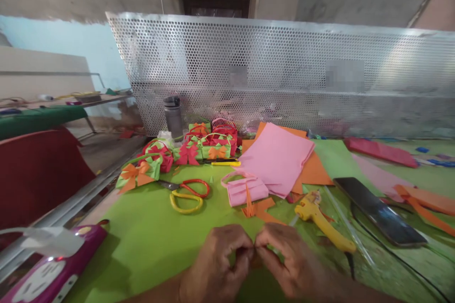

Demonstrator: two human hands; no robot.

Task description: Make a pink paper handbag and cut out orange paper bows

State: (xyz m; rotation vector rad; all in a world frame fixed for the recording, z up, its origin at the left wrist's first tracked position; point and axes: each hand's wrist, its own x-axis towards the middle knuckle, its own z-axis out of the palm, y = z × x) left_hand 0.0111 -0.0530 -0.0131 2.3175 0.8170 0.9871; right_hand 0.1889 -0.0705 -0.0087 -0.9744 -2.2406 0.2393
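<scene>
My left hand [215, 262] and my right hand [287, 260] meet at the near edge of the green table [149, 236]. The fingertips of both are pinched together around something small that stays hidden between them. Just beyond the hands lie orange paper scraps [259, 208] and a pink paper basket [243, 189]. A yellow glue gun [322, 222] rests right of my right hand.
Scissors with red and yellow handles [186, 194] lie left of centre. Several green, red and orange paper baskets [199, 144] sit at the back by a grey bottle [173, 116]. Pink sheets [277, 156] lie over orange ones. A phone [378, 210] lies at right, a perforated metal screen [284, 71] behind.
</scene>
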